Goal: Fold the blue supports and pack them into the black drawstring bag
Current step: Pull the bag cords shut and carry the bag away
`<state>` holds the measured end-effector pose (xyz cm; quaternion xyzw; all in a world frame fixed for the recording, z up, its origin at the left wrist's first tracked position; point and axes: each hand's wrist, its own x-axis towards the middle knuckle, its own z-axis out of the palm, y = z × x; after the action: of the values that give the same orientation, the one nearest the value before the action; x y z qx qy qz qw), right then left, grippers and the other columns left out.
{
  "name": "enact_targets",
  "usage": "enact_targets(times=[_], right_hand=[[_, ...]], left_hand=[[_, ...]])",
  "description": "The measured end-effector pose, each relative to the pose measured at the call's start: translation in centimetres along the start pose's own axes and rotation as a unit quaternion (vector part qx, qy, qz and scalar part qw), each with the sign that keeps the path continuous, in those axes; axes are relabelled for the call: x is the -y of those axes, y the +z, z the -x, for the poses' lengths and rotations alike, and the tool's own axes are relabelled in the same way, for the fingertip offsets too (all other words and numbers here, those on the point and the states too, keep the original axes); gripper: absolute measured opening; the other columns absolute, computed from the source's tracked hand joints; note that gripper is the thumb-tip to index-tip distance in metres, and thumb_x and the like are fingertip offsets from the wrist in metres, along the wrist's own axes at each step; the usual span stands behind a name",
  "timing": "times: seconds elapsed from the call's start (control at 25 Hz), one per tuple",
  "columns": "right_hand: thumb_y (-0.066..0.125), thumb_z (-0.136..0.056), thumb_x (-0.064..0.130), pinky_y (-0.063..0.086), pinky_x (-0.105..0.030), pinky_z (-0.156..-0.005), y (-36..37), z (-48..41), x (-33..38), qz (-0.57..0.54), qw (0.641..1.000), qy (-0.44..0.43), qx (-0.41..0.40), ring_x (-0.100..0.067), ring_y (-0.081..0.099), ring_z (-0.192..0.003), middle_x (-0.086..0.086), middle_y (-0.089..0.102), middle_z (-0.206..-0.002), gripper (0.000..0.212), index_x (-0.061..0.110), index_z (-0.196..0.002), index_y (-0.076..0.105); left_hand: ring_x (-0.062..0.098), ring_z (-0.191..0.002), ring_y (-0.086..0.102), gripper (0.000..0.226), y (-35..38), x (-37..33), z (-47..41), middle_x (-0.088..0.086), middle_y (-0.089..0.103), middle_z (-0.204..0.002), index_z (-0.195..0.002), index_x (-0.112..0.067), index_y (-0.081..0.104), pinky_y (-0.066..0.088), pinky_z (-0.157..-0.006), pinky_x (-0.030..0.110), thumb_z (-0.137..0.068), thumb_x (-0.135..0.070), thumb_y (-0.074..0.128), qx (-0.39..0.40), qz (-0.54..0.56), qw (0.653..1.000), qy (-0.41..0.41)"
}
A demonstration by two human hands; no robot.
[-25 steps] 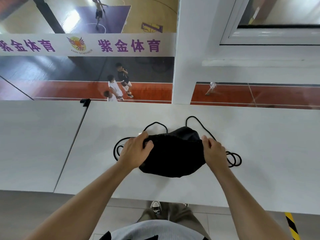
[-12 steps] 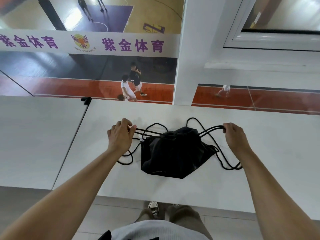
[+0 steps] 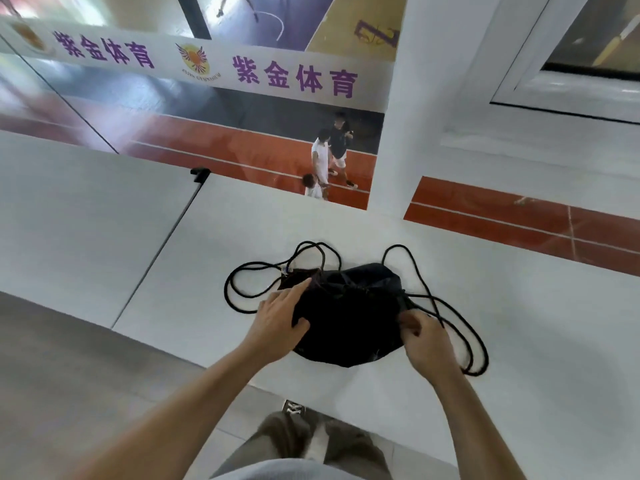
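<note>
Head view: the black drawstring bag (image 3: 349, 323) lies bunched at the centre of the frame on the white table (image 3: 242, 237), its cords (image 3: 225, 289) looping out to both sides. The left hand (image 3: 277, 323) rests on the bag's left edge, fingers stretched flat. The right hand (image 3: 427, 344), fingers curled, pinches the bag's right edge.
</note>
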<state>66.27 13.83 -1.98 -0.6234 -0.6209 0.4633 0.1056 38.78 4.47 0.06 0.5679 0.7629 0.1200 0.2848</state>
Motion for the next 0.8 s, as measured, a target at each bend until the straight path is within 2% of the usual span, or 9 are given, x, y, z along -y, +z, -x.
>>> enact_targets(times=[0.08,0.12,0.2,0.28,0.36,0.4,0.52,0.68,0.8], right_hand=[[0.075,-0.075,0.036,0.047,-0.029,-0.098,1.1,0.9,-1.7,-0.005,0.995,-0.019,0.101,-0.014,0.054,-0.124,0.010,0.054,-0.132,0.073,0.026,-0.142,0.048],[0.078,-0.070,0.049,0.045,-0.035,-0.105,1.6,0.8,-1.9,-0.002,0.995,-0.029,0.091,-0.012,0.049,-0.128,0.011,0.047,-0.141,0.087,0.030,-0.147,0.041],[0.081,-0.067,0.058,0.042,-0.043,-0.109,1.9,0.0,-0.6,0.006,1.000,-0.025,-0.001,-0.012,0.046,-0.128,0.010,0.044,-0.143,0.092,0.031,-0.145,0.039],[0.083,-0.069,0.055,0.042,-0.041,-0.106,1.8,-1.2,1.4,0.035,0.997,-0.050,-0.047,-0.010,0.049,-0.122,0.012,0.052,-0.133,0.081,0.031,-0.137,0.047],[0.080,-0.077,0.049,0.048,-0.037,-0.100,2.6,-2.2,3.9,0.040,0.994,-0.096,0.045,-0.005,0.057,-0.112,0.018,0.062,-0.119,0.050,0.033,-0.121,0.062],[0.076,-0.081,0.046,0.053,-0.040,-0.097,3.5,-2.6,5.1,0.025,0.989,-0.107,0.094,-0.005,0.062,-0.107,0.018,0.067,-0.112,0.034,0.033,-0.112,0.067],[0.068,-0.092,0.028,0.057,-0.043,-0.086,6.9,-2.2,10.0,-0.028,0.982,-0.153,0.106,-0.007,0.070,-0.092,0.010,0.075,-0.094,0.005,0.027,-0.097,0.069],[0.071,-0.091,0.011,0.050,-0.020,-0.071,12.4,1.0,20.5,-0.046,0.966,-0.230,0.108,0.001,0.067,-0.075,0.009,0.073,-0.082,0.005,0.016,-0.091,0.069],[0.075,-0.089,0.017,0.056,-0.018,-0.075,17.6,4.8,28.8,-0.045,0.946,-0.279,0.160,-0.004,0.071,-0.082,0.006,0.076,-0.087,0.006,0.018,-0.095,0.073]], left_hand=[[0.021,-0.120,0.049,0.040,0.4,-0.2,0.0,-0.008,0.061,-0.124,-0.133,-0.035,0.052,0.040,-0.105,0.042,-0.094,-0.027,0.052,-0.017,0.045,0.999,-0.012],[0.019,-0.108,0.055,0.026,0.4,-0.3,-0.1,-0.009,0.063,-0.110,-0.120,-0.035,0.059,0.046,-0.096,0.043,-0.096,-0.027,0.052,-0.035,0.071,0.997,-0.011],[0.013,-0.089,0.059,0.011,-0.1,-0.6,0.1,-0.011,0.063,-0.091,-0.099,-0.032,0.062,0.051,-0.082,0.042,-0.096,-0.023,0.055,-0.068,0.134,0.988,-0.016],[0.008,-0.081,0.060,0.013,-1.1,-0.5,1.1,-0.012,0.063,-0.086,-0.092,-0.031,0.062,0.052,-0.077,0.033,-0.097,-0.021,0.057,-0.096,0.200,0.974,-0.040],[0.004,-0.077,0.060,0.015,-2.3,0.2,2.4,-0.014,0.065,-0.085,-0.092,-0.032,0.063,0.049,-0.072,0.021,-0.098,-0.020,0.057,-0.120,0.244,0.960,-0.066],[0.004,-0.078,0.061,0.015,-2.9,0.8,3.2,-0.013,0.066,-0.085,-0.091,-0.032,0.063,0.048,-0.071,0.019,-0.099,-0.020,0.056,-0.134,0.256,0.954,-0.078],[0.006,-0.084,0.064,0.013,-5.7,4.0,5.7,-0.008,0.069,-0.086,-0.090,-0.029,0.062,0.051,-0.072,0.022,-0.099,-0.023,0.055,-0.173,0.293,0.934,-0.109],[0.006,-0.086,0.066,0.017,-10.9,11.5,11.2,-0.013,0.070,-0.084,-0.086,-0.035,0.064,0.053,-0.076,0.026,-0.098,-0.024,0.057,-0.274,0.326,0.897,-0.121],[0.006,-0.084,0.065,0.015,-15.8,17.7,16.9,-0.012,0.070,-0.082,-0.085,-0.033,0.065,0.053,-0.074,0.026,-0.097,-0.026,0.060,-0.338,0.337,0.868,-0.135]])
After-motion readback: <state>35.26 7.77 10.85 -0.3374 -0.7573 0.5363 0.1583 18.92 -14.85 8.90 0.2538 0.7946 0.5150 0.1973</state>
